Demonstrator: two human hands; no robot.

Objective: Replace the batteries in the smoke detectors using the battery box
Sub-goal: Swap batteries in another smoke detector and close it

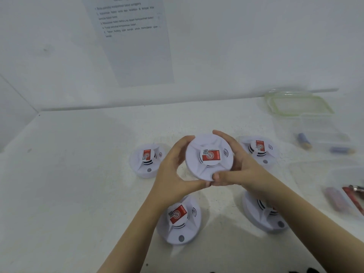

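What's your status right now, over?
Left hand and right hand both grip round white plastic smoke detector, lifted, face up. Four more detectors on white table. Clear plastic battery box far right; nothing in the way.

This is looking like a work station: a printed instruction sheet (136,46) is hanging on the white wall (256,46), and the white surface (78,174) is carrying identical smoke detectors (144,168) beside clear battery boxes (315,125).
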